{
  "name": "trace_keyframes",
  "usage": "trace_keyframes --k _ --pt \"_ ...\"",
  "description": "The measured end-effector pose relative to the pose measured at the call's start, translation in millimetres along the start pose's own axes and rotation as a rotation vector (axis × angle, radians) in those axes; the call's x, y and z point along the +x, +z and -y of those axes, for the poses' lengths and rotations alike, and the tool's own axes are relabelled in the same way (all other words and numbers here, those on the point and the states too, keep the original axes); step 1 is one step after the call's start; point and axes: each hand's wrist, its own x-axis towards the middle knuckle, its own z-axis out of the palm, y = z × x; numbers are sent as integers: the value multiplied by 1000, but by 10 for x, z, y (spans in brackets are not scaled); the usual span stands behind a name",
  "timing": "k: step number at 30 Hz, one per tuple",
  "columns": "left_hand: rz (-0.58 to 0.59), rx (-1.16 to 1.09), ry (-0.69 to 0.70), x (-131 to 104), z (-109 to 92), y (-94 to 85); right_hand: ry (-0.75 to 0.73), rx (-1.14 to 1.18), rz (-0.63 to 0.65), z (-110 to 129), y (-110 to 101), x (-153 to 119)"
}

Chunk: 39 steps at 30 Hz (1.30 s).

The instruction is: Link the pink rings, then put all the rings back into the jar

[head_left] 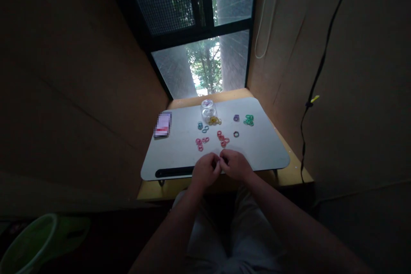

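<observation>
Our left hand (205, 172) and right hand (236, 164) curl nearly closed, fingertips meeting above the white board's (176, 147) near edge — pinching a purplish bit (220, 159), mostly hidden. The red rings (221, 138) just beyond look light, soft and stretchy — we judge them best nipped by the rim.

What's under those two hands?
The white tabletop shows around the left hand and right hand. A black slot reaches the left one. Anything directly beneath them is covered, so I can't tell what's there.
</observation>
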Motion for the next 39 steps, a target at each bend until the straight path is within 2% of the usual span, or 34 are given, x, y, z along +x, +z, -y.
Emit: trace_keyframes --k 22,39 --pt "0 -38 -20 8 16 4 8 11 -15 -3 20 -10" --pt "-58 -83 -9 -62 21 5 13 26 -35 39 50 -35"
